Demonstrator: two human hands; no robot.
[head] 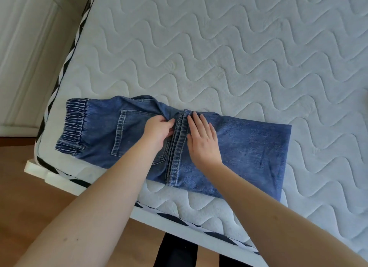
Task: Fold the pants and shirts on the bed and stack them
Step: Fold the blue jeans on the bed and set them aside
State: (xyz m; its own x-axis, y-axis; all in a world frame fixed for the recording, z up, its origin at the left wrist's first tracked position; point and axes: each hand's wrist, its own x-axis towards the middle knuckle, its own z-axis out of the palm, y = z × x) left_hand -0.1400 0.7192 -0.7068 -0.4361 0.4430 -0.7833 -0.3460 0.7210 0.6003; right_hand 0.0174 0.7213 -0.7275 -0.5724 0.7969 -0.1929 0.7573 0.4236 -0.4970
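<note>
1. Head view, the only one we've got: a pair of blue jeans [249, 147] lies flat on the bed [239, 47], close to the mattress edge nearest us and toward its left corner.
2. The jeans are folded over on themselves. The leg hems [178, 143] sit stacked in a ridge across the middle of the jeans, with the folded edge at the jeans' right end.
3. The elastic waistband [74, 125] is at the jeans' left end, almost at the mattress corner, and a back pocket [129, 135] faces up between the waistband and the hems.
4. Our left hand [158, 132] is just left of the hems. Its fingers [169, 125] are curled and pinching a bunch of denim right beside the hem ridge, so they're clamped on the jeans.
5. Our right hand [203, 139] lies flat on the jeans just right of the hems, palm down, fingers straight and slightly spread, pressing the folded leg panel. Nothing is gripped there.
6. Both bare forearms reach in from the bottom of the frame and meet over the middle of the jeans.
7. Left of the jeans, past the striped mattress border [59, 83], there's wooden floor [29, 187] and a white panelled wall or door [29, 47].
8. Below the jeans, past the near bed edge, something dark shows between our arms, can't tell what it is.
</note>
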